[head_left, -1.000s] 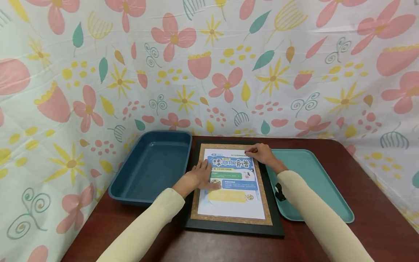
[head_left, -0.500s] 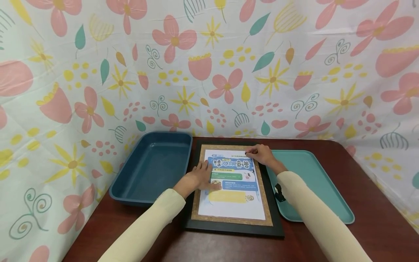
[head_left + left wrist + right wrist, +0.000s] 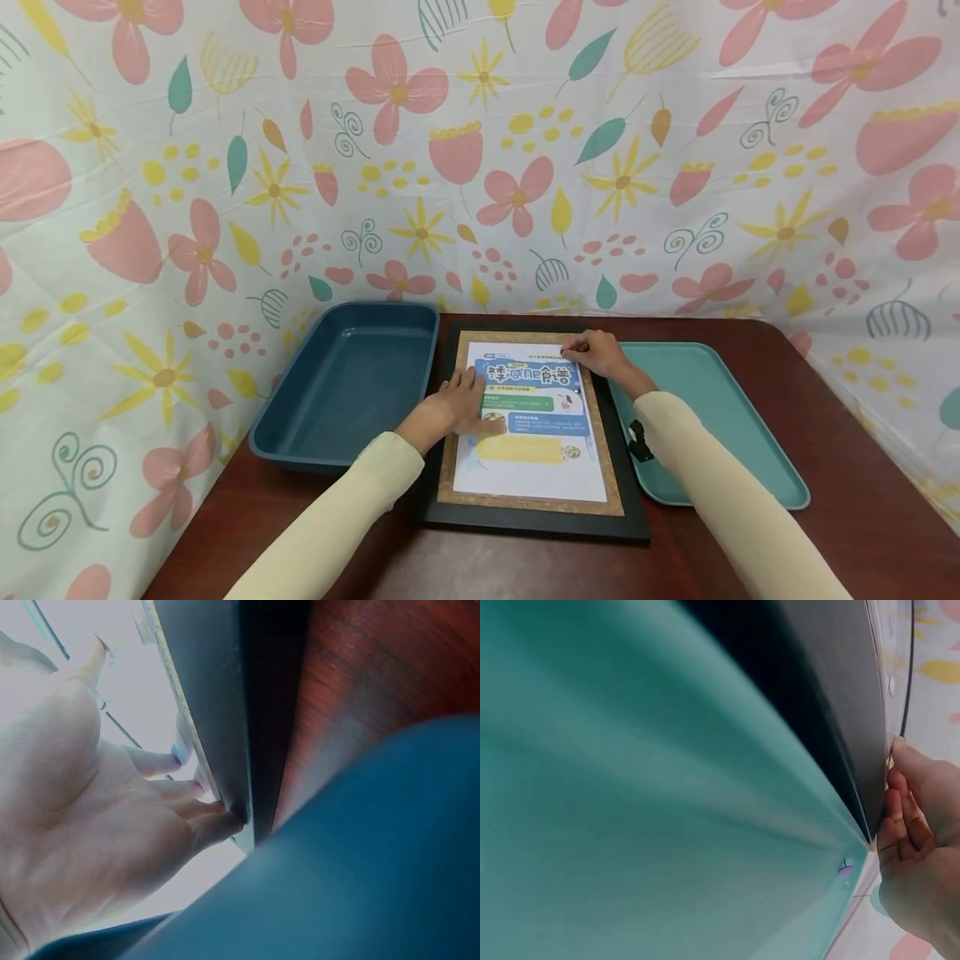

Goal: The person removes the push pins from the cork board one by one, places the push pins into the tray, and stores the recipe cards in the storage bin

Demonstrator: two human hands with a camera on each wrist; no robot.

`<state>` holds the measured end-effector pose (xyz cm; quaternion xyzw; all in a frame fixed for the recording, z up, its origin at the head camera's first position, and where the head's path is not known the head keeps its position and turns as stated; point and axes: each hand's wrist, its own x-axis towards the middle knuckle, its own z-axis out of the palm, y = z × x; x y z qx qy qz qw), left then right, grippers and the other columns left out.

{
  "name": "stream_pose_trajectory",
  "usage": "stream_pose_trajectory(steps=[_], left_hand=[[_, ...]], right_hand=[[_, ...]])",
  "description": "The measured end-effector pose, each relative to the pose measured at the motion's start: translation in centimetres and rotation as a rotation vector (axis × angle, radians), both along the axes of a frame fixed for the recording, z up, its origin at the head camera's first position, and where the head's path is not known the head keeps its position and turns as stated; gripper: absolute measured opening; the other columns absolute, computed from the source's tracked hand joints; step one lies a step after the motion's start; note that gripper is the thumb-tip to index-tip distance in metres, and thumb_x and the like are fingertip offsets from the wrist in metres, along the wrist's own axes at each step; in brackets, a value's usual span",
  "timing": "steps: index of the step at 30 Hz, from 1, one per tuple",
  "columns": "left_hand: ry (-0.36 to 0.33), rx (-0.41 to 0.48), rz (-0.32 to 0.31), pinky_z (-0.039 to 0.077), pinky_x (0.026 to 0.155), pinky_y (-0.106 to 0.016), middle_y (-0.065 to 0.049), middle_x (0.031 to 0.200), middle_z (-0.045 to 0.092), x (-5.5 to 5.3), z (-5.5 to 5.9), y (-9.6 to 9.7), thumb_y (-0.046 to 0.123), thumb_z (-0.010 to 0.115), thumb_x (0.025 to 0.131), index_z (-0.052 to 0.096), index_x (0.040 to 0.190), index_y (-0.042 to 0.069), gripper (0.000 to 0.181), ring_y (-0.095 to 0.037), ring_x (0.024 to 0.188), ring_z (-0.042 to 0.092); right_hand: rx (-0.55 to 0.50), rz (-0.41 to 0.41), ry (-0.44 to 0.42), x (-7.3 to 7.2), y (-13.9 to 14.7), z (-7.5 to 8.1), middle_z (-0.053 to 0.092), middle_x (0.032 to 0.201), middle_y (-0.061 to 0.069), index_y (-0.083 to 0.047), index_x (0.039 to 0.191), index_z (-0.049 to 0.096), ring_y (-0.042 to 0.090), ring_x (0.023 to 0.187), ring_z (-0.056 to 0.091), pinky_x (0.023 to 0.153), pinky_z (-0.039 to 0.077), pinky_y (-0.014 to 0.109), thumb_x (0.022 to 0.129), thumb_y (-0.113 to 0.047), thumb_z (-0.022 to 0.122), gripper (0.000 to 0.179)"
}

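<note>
A person's two hands at work over a framed corkboard (image 3: pixel 536 530), which lies flat on a dark reddish-brown table (image 3: pixel 480 571), its short far side near the table's far edge. A white printed sheet (image 3: pixel 536 433) lies on the board with a margin of cork (image 3: pixel 614 497) round it; coloured panels and a large heading fill much of its upper part.

Left hand (image 3: pixel 456 407): laid palm down across the sheet's left edge, fingers extended and slightly parted, thumb set apart over the print. In the left wrist view its outer fingertips reach the board's black border.

Right hand (image 3: pixel 603 354): at the sheet's far right corner, fingers curled, thumb and forefinger pinching a small dark object (image 3: pixel 564 352), mostly hidden by the fingertips; I cannot tell its form. A small dark dot (image 3: pixel 577 390) marks the sheet's right edge, just nearer the person.

Flanking items: a deep blue tray (image 3: pixel 352 383) beside the board, by the table's left edge; a shallow teal tray (image 3: pixel 731 417) beside the board's right side, partly under the right forearm. Inside one corner of the teal tray lies a small purple pin (image 3: pixel 845 868). Both forearms wear pale yellow sleeves (image 3: pixel 337 517). Flower-patterned cloth (image 3: pixel 637 250) hangs behind the table's far edge.
</note>
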<state>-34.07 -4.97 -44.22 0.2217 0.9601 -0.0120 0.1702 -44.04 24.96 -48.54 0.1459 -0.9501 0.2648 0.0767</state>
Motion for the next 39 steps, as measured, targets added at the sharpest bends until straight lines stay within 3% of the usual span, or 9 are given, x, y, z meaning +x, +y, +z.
stream_pose_trajectory(steps=[18,32,39], left_hand=[[0.001,-0.026,-0.001,0.02,0.114,-0.048,-0.015,0.16,0.002,0.1,-0.1,0.1,0.076,0.043,0.084,0.009,0.155,0.008,0.105,-0.034,0.146,0.005],[0.005,-0.019,0.005,0.021,0.114,-0.048,-0.015,0.16,0.003,0.0,-0.1,0.1,0.076,0.043,0.083,0.01,0.155,0.007,0.104,-0.034,0.146,0.005],[0.008,-0.013,0.009,0.021,0.114,-0.049,-0.015,0.16,0.004,0.0,-0.2,0.1,0.076,0.044,0.083,0.011,0.154,0.007,0.105,-0.034,0.146,0.005]], right_hand=[[0.01,0.03,0.013,0.4,0.3,0.0,0.071,0.09,0.005,-0.011,0.095,0.076,0.017,0.074,0.06,0.07,0.048,0.039,0.089,-0.021,0.07,0.013],[-0.019,0.09,0.032,0.5,1.4,1.3,0.073,0.092,0.008,-0.007,0.095,0.076,0.021,0.08,0.068,0.069,0.054,0.039,0.088,-0.016,0.071,0.013],[0.013,0.061,0.04,0.2,2.6,1.3,0.073,0.093,0.007,-0.009,0.095,0.076,0.022,0.084,0.069,0.072,0.053,0.041,0.088,-0.018,0.071,0.013]])
